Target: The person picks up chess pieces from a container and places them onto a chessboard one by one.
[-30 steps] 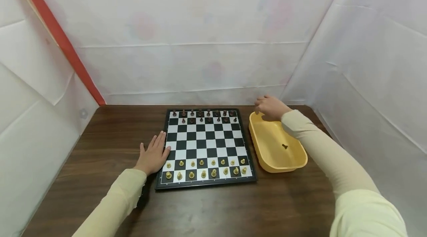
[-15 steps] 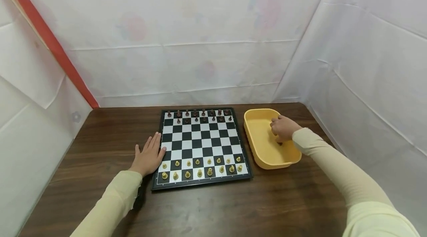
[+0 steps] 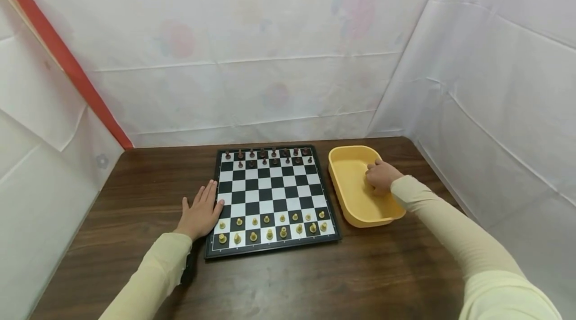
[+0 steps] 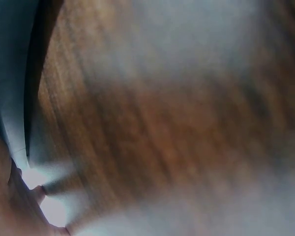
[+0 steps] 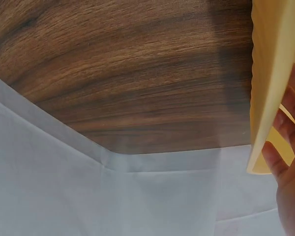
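1. While my left hand (image 3: 199, 212) lies flat with fingers released on the dark wooden table (image 3: 288, 280), its fingertips touch the left edge of the black-and-white chessboard (image 3: 272, 199).
2. My right hand (image 3: 380, 177) is inside the yellow plastic tray (image 3: 348, 195), fingers curled downward.
3. Whether those fingers grasp anything, I cannot tell.
4. Pale chess pieces (image 3: 274, 227) stand right of my left fingers.

White sheets (image 3: 270, 35) and a red strip (image 3: 63, 55) surround the wooden table (image 3: 279, 285)
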